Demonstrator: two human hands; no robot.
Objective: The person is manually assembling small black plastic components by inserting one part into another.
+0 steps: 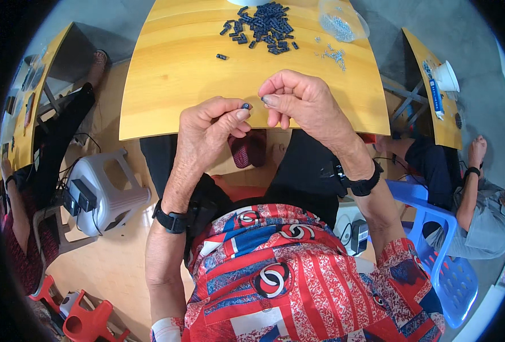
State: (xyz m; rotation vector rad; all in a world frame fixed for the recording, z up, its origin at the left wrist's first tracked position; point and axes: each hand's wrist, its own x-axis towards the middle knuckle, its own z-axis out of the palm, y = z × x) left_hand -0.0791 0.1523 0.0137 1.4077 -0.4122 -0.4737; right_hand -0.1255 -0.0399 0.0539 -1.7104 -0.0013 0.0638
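Over the table's near edge, my left hand (209, 125) pinches a small black cylindrical piece (245, 106) between thumb and forefinger, its round end facing up. Close beside it, to the right, my right hand (301, 102) has thumb and forefinger pressed together. Something tiny and dark shows at those fingertips, too small to name. Farther back on the table lies a heap of similar black pieces (269, 25). One loose black piece (221, 57) rests apart, nearer my left hand. Small silvery metal parts (336, 57) are scattered at the right.
A clear plastic bag (343, 25) of silvery parts lies on the yellow wooden table (178, 85). A grey-white stool (107, 182) stands left, a blue chair (434, 228) right. People sit at side tables, the right one holding a white bowl (447, 77).
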